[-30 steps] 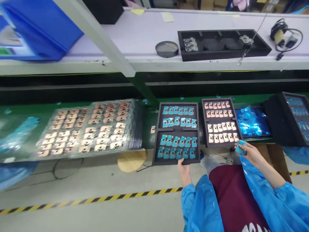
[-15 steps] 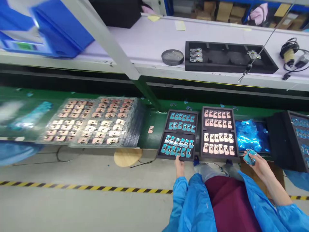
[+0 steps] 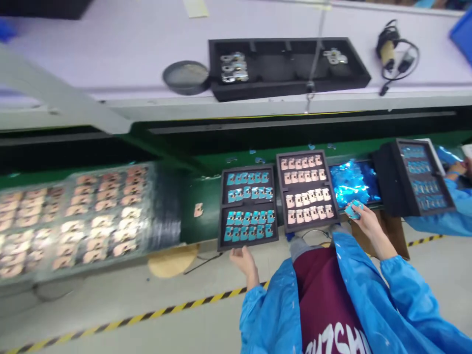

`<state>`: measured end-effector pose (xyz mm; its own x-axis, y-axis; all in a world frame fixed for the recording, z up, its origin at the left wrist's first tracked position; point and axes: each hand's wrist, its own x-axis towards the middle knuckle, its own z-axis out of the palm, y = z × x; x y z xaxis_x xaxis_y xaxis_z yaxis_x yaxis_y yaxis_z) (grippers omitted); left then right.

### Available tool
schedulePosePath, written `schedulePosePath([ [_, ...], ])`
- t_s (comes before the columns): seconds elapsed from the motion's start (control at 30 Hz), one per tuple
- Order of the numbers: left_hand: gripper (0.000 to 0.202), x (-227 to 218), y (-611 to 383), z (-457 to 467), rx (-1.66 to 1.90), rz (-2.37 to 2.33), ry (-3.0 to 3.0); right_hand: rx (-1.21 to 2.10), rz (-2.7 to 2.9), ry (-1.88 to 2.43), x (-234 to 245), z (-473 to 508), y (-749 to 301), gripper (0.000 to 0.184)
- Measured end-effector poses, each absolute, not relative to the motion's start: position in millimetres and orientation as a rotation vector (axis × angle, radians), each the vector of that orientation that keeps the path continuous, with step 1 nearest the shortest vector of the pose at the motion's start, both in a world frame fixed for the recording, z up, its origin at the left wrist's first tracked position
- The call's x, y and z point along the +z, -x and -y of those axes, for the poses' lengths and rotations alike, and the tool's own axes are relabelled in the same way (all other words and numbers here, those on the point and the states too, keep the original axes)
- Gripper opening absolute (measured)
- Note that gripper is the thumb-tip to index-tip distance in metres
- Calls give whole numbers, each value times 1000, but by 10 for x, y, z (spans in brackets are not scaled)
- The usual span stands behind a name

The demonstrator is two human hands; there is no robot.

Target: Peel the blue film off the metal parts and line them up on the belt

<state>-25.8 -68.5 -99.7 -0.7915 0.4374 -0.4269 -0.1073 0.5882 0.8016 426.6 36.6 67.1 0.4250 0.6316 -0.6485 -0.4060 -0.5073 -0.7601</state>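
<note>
My left hand (image 3: 245, 265) is open, fingers apart, at the front edge of a black tray (image 3: 220, 238) holding rows of small metal parts covered in blue film (image 3: 248, 218). Whether its fingertips touch the rim I cannot tell. In my right hand (image 3: 369, 225) are small blue-filmed parts (image 3: 354, 209), gripped between thumb and fingers; how many is unclear. That hand is just in front of a dark container heaped with shiny blue film (image 3: 346, 183). Between my hands lies a second black tray (image 3: 309, 223) with rows of copper-coloured parts (image 3: 309, 197).
Stacked clear trays of copper-coloured parts (image 3: 99, 216) fill the left. One loose part (image 3: 198, 210) lies on the green surface (image 3: 191, 231). Black trays (image 3: 391, 182) are stacked at right, near a co-worker's blue sleeve (image 3: 460, 204). A long black box (image 3: 287, 91) sits on the shelf behind.
My left hand has drawn back from the front row of blue-filmed parts to the tray's front edge. My right hand keeps its blue-filmed parts. The view has shifted, bringing a co-worker's arm in at right.
</note>
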Motion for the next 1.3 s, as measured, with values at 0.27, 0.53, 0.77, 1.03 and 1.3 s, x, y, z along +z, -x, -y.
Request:
schedulePosePath([
  [0.27, 45, -791, -335, 261, 994, -2055, -750, 1197, 125, 1559, 591, -209, -4336, 42],
  [0.53, 39, -873, -936, -461, 739, -1843, -1066, 1123, 35, 1510, 619, 52, -4445, 33],
  [0.77, 60, -557, -983, -530, 759, -1965, -1216, 1064, -86, 1481, 568, 261, -4673, 22],
  [1.03, 51, -56, -1941, -585, 928, -1737, -1408, 1191, -9, 1527, 240, -608, -5221, 23],
  [1.3, 40, -95, -3359, -970, 841, -1711, -1275, 1367, 330, 1586, -323, -2490, -5880, 37],
])
